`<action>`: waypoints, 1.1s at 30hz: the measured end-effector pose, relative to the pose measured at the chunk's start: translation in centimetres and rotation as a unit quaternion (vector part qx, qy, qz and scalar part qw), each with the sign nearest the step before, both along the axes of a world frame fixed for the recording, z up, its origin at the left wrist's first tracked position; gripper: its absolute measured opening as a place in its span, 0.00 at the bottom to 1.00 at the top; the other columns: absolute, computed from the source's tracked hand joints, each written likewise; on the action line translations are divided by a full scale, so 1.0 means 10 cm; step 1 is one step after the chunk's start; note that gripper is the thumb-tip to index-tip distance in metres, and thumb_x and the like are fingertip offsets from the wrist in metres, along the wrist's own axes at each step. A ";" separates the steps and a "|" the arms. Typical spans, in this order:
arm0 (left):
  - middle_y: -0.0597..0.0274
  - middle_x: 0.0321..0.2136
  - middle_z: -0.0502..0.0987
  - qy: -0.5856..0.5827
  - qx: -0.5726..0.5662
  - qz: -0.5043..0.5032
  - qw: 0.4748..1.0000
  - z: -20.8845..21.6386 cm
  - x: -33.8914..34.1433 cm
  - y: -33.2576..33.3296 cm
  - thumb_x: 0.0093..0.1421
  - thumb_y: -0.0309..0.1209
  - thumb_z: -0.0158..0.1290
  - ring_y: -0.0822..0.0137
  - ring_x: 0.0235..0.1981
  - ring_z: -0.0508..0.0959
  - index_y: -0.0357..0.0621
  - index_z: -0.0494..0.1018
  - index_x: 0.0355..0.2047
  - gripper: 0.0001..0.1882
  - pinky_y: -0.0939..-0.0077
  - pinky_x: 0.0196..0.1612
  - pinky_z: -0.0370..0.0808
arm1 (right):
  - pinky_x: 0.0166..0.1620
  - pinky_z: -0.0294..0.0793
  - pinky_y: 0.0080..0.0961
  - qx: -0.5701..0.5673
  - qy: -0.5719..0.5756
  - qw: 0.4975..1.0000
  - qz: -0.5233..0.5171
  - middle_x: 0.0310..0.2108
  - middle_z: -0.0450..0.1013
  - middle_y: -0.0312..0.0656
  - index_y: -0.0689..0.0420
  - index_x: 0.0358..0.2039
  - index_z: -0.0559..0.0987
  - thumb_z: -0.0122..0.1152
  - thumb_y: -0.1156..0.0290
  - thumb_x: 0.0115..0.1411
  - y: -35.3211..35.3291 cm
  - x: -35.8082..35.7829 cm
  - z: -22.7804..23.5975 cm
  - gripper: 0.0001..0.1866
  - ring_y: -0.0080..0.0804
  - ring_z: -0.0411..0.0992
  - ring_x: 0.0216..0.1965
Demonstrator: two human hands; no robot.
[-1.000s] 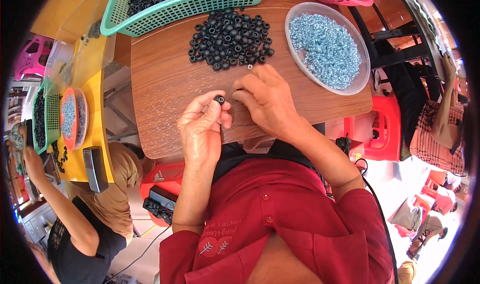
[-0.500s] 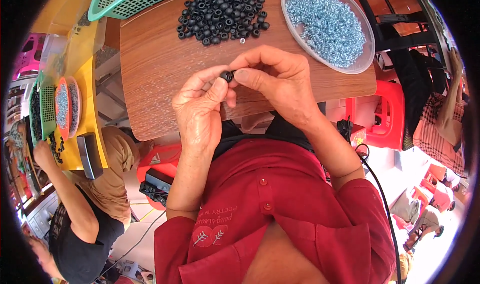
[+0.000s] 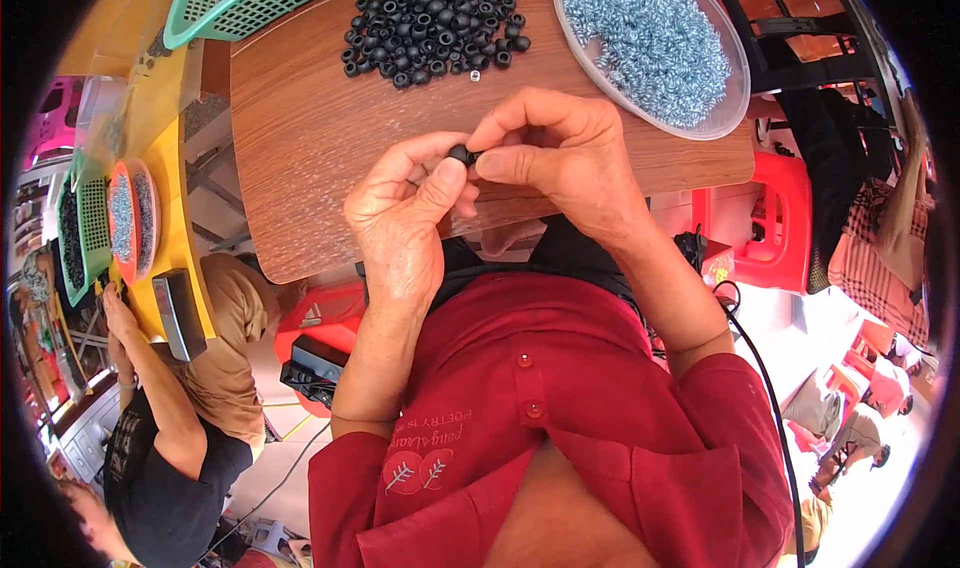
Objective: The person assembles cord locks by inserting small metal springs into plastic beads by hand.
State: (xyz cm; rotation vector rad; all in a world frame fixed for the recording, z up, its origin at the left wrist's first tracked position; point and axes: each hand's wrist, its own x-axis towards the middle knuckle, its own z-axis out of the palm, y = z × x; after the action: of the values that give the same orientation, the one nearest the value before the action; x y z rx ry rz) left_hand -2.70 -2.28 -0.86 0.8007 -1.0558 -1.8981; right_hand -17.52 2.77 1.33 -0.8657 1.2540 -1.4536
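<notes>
Between the thumb and fingers of my left hand (image 3: 405,203) I pinch a round black piece (image 3: 459,154) with an opening, above the near part of the table. My right hand (image 3: 560,163) meets it from the right, thumb and forefinger pressed together on a small dark part at its side; that part is mostly hidden by the fingertips. Beyond my hands lies a heap of similar black round pieces (image 3: 430,23). A small clear piece (image 3: 475,75) rests at the heap's near edge. Right of it stands a clear round tub of small pale blue pieces (image 3: 650,48).
The brown wooden table (image 3: 300,158) ends just short of my lap. A green basket (image 3: 270,8) sits at its far left. On the left, a co-worker (image 3: 165,408) sits by a yellow table (image 3: 190,268) holding trays. A red stool (image 3: 765,223) stands to the right.
The black piece has turned, so its open face shows less. My right fingertips have shifted slightly at its side. The co-worker's arms on the left have moved.
</notes>
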 end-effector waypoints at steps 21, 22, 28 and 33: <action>0.56 0.26 0.76 -0.009 -0.031 -0.015 0.999 0.08 -0.04 0.14 0.56 0.19 0.54 0.72 0.20 0.74 0.29 0.74 0.38 0.09 0.83 0.20 0.72 | 0.31 0.72 0.16 0.037 -0.032 0.988 0.146 0.24 0.75 0.37 0.64 0.35 0.79 0.65 0.84 0.43 -0.02 -0.28 0.05 0.15 0.19 0.72 0.26; 0.56 0.25 0.76 -0.008 -0.045 -0.017 0.999 0.08 -0.05 0.14 0.55 0.18 0.54 0.73 0.19 0.74 0.29 0.74 0.38 0.09 0.83 0.20 0.72 | 0.30 0.73 0.16 0.029 -0.003 0.989 0.148 0.23 0.75 0.38 0.64 0.34 0.80 0.64 0.84 0.43 -0.02 -0.29 0.05 0.13 0.20 0.72 0.25; 0.57 0.24 0.76 -0.029 -0.046 -0.001 0.999 0.11 -0.10 0.23 0.56 0.17 0.53 0.74 0.19 0.73 0.29 0.73 0.37 0.08 0.83 0.21 0.71 | 0.30 0.74 0.18 0.011 0.025 0.990 0.136 0.23 0.75 0.40 0.66 0.31 0.79 0.62 0.87 0.43 -0.01 -0.27 0.02 0.12 0.22 0.74 0.26; 0.53 0.26 0.76 -0.026 -0.019 -0.015 0.999 0.05 -0.12 0.16 0.56 0.20 0.54 0.71 0.18 0.73 0.28 0.72 0.37 0.09 0.81 0.20 0.71 | 0.31 0.75 0.20 0.040 -0.019 0.991 0.128 0.26 0.75 0.41 0.65 0.33 0.78 0.61 0.87 0.45 0.00 -0.26 -0.06 0.12 0.23 0.74 0.27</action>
State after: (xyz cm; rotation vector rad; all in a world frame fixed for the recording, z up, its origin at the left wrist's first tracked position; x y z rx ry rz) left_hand -3.86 -0.65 -0.33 0.8216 -1.1387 -1.8867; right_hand -20.10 2.75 0.74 -0.9046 1.1203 -1.2030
